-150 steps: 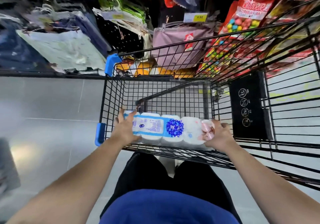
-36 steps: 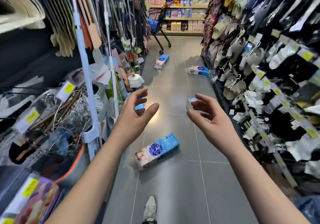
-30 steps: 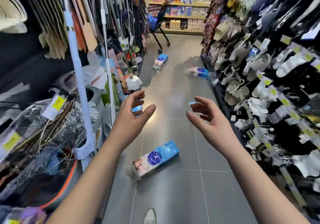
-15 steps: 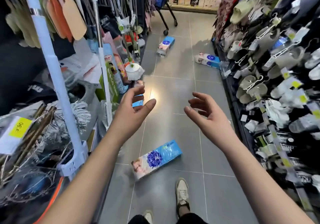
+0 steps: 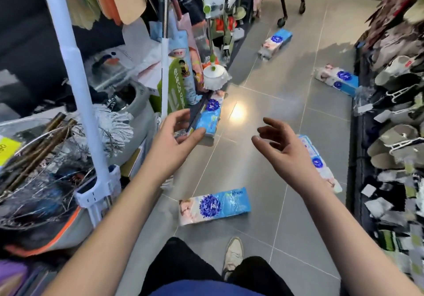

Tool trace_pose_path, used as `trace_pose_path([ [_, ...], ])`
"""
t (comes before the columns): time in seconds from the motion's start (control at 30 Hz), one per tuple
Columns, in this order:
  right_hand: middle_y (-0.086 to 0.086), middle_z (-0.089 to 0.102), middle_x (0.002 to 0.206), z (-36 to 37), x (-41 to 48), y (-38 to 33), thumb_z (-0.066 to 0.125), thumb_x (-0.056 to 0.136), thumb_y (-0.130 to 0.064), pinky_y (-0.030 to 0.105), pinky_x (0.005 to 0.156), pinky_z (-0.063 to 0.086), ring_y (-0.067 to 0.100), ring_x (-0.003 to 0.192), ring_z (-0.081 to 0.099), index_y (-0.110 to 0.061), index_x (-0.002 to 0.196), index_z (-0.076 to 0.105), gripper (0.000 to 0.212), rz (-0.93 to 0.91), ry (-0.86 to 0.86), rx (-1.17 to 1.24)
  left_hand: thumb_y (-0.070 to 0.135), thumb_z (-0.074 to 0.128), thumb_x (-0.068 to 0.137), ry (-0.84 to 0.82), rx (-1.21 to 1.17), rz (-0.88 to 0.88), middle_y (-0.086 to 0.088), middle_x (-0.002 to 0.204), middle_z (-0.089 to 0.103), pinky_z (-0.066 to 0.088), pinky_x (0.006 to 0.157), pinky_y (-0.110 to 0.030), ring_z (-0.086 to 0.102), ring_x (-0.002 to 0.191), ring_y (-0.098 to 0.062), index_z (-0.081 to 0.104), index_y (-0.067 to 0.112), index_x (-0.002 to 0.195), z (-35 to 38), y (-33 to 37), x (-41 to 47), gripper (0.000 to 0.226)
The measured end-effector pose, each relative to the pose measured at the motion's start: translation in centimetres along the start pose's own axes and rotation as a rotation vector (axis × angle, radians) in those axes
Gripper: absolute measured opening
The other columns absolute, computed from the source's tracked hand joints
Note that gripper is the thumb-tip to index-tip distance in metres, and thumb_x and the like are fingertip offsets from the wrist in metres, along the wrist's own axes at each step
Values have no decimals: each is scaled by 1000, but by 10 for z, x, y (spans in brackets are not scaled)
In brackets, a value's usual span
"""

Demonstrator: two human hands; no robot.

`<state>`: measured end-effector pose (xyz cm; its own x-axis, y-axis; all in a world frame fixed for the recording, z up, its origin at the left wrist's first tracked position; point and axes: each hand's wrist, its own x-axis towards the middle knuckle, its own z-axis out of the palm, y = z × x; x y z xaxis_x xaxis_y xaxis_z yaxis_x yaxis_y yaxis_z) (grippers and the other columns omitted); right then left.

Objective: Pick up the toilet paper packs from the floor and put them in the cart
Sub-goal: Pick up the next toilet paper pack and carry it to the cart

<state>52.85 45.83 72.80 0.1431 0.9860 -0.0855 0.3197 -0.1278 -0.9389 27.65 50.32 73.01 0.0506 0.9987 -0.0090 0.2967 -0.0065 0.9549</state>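
Several blue-and-white toilet paper packs lie on the grey tile floor of a shop aisle. The nearest pack (image 5: pixel 214 205) lies flat just ahead of my feet. Another pack (image 5: pixel 210 116) rests by the left shelf base, and one (image 5: pixel 317 160) lies partly hidden behind my right hand. Two more packs (image 5: pixel 275 42) (image 5: pixel 337 79) lie farther down the aisle. My left hand (image 5: pixel 174 143) and right hand (image 5: pixel 284 146) hover above the floor, fingers spread and loosely bent, holding nothing. The cart I loaded is out of view.
Mops, brooms and cleaning goods (image 5: pixel 174 82) crowd the left shelving. Slippers and socks on hangers (image 5: pixel 394 116) fill the right rack. The wheels and legs of another cart (image 5: pixel 291 4) stand far down the aisle. My shoe (image 5: pixel 232 253) is on the tiles below.
Since the pack went into the cart, I have turned to the aisle. Over the last second the view tilted down and moved forward; the nearest pack is closer, both hands still hold nothing.
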Motion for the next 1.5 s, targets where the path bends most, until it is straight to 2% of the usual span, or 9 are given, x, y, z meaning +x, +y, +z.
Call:
trace_pose_path([
  [0.17, -15, 69, 114, 11, 31, 37, 76, 87, -41, 48, 106, 49, 5, 113, 65, -35, 133, 56, 50, 90, -50, -26, 41, 74, 83, 8, -1, -121, 4, 137, 55, 49, 97, -19, 54, 124, -6, 48, 25, 139, 7, -47, 17, 63],
  [0.37, -18, 69, 115, 43, 62, 120, 74, 73, -61, 47, 104, 51, 8, 115, 65, -47, 127, 56, 58, 235, -99, -55, 49, 72, 77, 46, 5, -292, 8, 135, 54, 46, 88, -8, 53, 123, 1, 48, 29, 138, 18, -146, 30, 69],
  [0.53, -18, 69, 115, 77, 83, 221, 75, 83, -50, 45, 104, 51, 6, 115, 65, -44, 130, 56, 51, 333, -126, -128, 53, 76, 74, 48, 7, -458, 11, 134, 56, 49, 95, -20, 55, 122, 1, 49, 31, 136, 44, -258, 22, 71],
  [0.63, -17, 69, 117, 101, 91, 289, 74, 86, -47, 44, 105, 50, 5, 115, 65, -41, 132, 55, 50, 380, -136, -151, 37, 76, 85, 33, 26, -544, 12, 136, 54, 47, 87, -7, 52, 124, 2, 46, 28, 140, 66, -330, 10, 63],
  [0.73, -17, 68, 118, 128, 90, 356, 73, 87, -46, 42, 105, 50, 1, 114, 64, -39, 133, 55, 49, 422, -148, -163, 47, 73, 77, 33, 45, -613, 14, 137, 53, 49, 89, -14, 53, 122, 2, 45, 29, 141, 87, -398, -5, 72],
  [0.87, -16, 67, 117, 156, 85, 434, 73, 90, -41, 35, 104, 50, 0, 112, 64, -35, 135, 55, 48, 477, -150, -168, 52, 73, 74, 26, 96, -682, 14, 134, 53, 46, 74, -1, 55, 120, 1, 43, 29, 142, 107, -477, -20, 77],
  [1.1, -14, 67, 117, 186, 85, 531, 74, 89, -41, 29, 101, 50, 1, 112, 63, -30, 137, 54, 53, 522, -163, -225, 47, 77, 78, -17, 147, -755, 12, 137, 50, 48, 92, -22, 55, 120, -3, 39, 30, 144, 136, -579, -27, 78],
  [1.3, -9, 64, 125, 203, 97, 596, 75, 86, -47, 31, 100, 51, 6, 117, 61, -28, 139, 51, 61, 536, -173, -301, 48, 76, 80, -42, 237, -795, 6, 147, 44, 44, 72, -13, 54, 123, -11, 36, 31, 143, 156, -639, -25, 77],
  [1.5, -2, 58, 135, 219, 108, 648, 77, 85, -43, 32, 100, 48, 12, 118, 59, -22, 142, 48, 67, 506, -211, -407, 45, 79, 78, -15, 328, -840, -1, 151, 37, 48, 86, -27, 51, 124, -15, 31, 29, 146, 160, -692, -21, 85],
])
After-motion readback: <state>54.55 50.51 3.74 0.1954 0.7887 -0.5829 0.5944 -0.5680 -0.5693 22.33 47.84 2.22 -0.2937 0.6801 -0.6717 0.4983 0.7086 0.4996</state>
